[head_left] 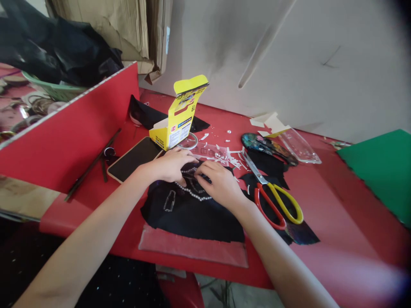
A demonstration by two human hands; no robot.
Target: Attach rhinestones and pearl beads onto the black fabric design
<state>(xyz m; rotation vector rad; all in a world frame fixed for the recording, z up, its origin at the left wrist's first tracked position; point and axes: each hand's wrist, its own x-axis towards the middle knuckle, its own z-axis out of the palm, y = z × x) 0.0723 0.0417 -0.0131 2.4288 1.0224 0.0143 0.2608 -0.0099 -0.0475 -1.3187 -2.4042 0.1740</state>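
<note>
A string of silvery beads [201, 198] lies in a loop on a black piece of cloth [192, 222]. My left hand [173, 166] rests on the upper left of the loop, its fingers stretched to the right and the thumb apart. From the right, my right hand [221, 183] reaches over the loop with bent fingers drawn together. Whatever its fingertips pinch is too small to make out. Left of the beads sits a thin razor-blade-shaped piece [169, 201]. Under the cloth, a clear plastic sheet [192, 249] shows along the front.
Scissors [261, 179] with red and yellow handles lie to the right. Behind my hands stand a yellow box [180, 115] and white scraps [236, 160]. A phone [136, 158] lies left, beside a red upright panel [80, 132]. A green board [382, 171] is far right.
</note>
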